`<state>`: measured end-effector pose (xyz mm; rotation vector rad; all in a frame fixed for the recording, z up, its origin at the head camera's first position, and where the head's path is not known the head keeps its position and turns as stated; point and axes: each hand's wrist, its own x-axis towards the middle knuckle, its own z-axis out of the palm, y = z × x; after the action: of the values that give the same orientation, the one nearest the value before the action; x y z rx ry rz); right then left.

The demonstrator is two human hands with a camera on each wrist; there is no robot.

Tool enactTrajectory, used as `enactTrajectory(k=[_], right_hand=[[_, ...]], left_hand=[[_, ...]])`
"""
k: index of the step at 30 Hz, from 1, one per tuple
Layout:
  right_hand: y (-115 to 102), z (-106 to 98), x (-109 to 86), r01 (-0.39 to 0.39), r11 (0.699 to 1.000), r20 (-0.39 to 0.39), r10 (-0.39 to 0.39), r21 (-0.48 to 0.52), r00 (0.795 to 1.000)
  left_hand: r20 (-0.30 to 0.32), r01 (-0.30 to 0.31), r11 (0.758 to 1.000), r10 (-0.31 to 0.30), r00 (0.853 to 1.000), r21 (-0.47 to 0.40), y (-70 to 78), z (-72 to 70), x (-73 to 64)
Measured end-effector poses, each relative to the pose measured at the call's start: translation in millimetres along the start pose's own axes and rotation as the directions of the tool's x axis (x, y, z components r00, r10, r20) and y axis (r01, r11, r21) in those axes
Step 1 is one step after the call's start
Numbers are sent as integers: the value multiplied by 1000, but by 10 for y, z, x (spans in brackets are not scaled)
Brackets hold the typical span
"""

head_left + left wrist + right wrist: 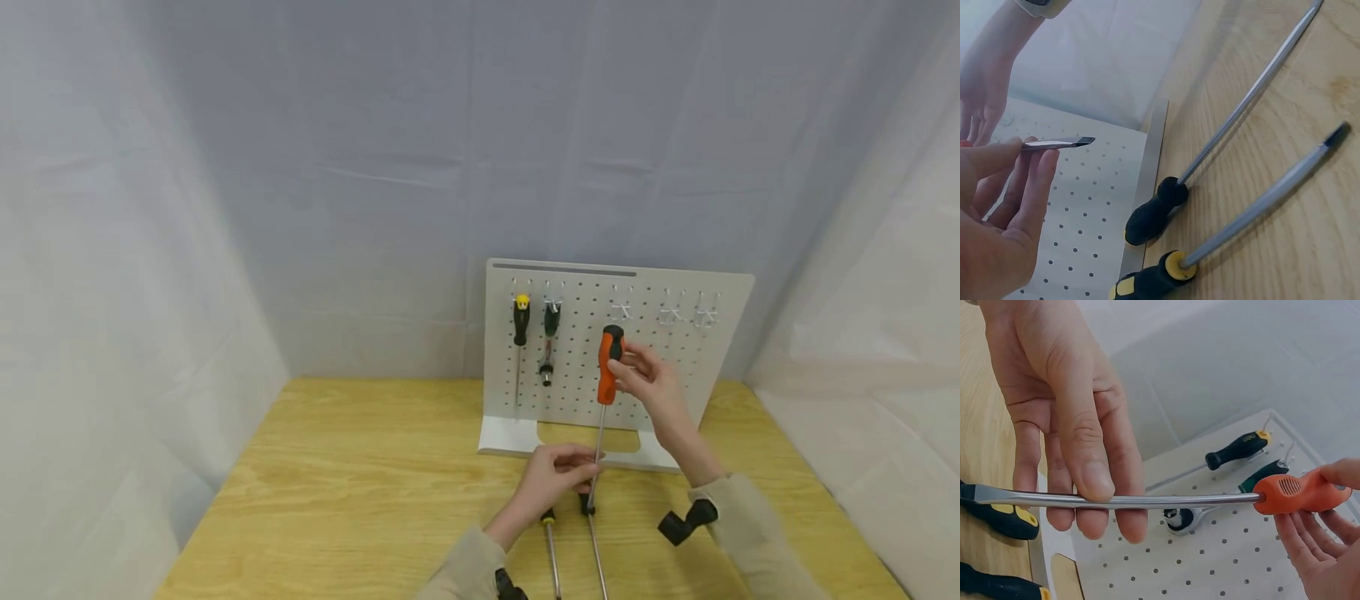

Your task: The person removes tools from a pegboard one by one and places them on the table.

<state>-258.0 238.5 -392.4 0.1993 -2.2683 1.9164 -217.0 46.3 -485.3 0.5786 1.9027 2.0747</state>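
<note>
An orange-and-black screwdriver (606, 387) is held upright in front of the pegboard (573, 358), handle up. My right hand (660, 396) grips its handle between thumb and fingers. Lower down, my left hand (547, 483) pinches the metal shaft near the tip. The right wrist view shows the left thumb pressing the shaft (1191, 501) against the fingers. A flat blade tip (1085, 142) sticks out past the left fingers in the left wrist view. Below the hands, two dark-handled screwdrivers lie on the table, one with a yellow-banded handle (1154, 278), the other with a plainer black handle (1155, 215).
A black screwdriver with a yellow end (521, 321) hangs on the pegboard's left side. Beside it hangs a ratchet wrench (1179, 520) with a dark green handle. Several wire hooks (621, 312) project farther right. The white board stands on the wooden table (360, 475), with pale curtains around.
</note>
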Motion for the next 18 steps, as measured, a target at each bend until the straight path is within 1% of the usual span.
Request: enactTrajectory(k=[4,9,13,18], right_hand=[[25,82,-25,-22,1000,20,22,-16,1000],[74,169,-26,-23,999,29,24,-25,999],[121,235,-24,-22,1000,51,22,-3,998],[164,329,-26,-31,999,72,30,13,997]], left_hand=[[-21,23,1000,-23,1000,-11,-37,-47,-85],[-52,48,999,-48,997,-10,-76,-118,-164],[-64,53,999,-53,997,-2,-65,-162,-229],[-81,34,999,-33,996,14,-60,-216,-324]])
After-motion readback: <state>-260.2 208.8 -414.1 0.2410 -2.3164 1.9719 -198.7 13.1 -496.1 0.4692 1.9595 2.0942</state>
